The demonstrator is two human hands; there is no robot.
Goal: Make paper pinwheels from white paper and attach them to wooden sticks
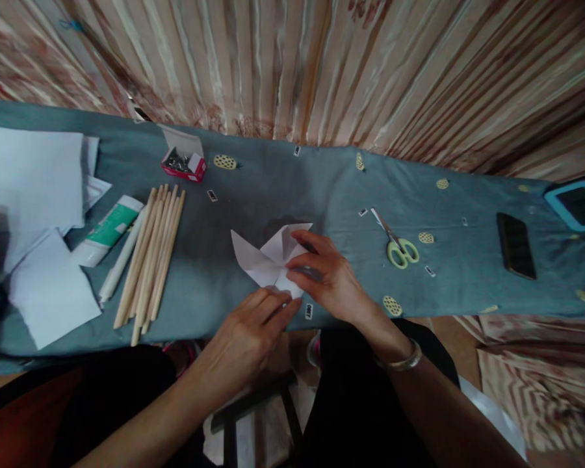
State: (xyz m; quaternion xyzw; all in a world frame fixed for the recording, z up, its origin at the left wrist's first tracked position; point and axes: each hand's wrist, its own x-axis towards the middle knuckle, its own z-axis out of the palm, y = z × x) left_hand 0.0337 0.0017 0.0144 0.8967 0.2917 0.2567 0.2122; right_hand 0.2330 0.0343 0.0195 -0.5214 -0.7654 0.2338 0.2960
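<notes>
A white paper pinwheel [268, 255] lies near the front edge of the cloth-covered table, its pointed blades standing up a little. My right hand [324, 270] is over its right side, thumb and fingers closed on the folded paper near the middle. From the front, my left hand [256, 325] pinches the near edge of the paper with its fingertips. The fingers partly hide the near and right blades. Whether a pin is at the centre I cannot tell.
Left of the pinwheel lie several wooden sticks [156, 253], a white-green tube [110, 231], a white stick-like tube [121, 260] and paper sheets [34, 175]. Behind stands an open red box [182, 166] of small metal pieces. Scissors [394, 244] and a phone [515, 246] lie right.
</notes>
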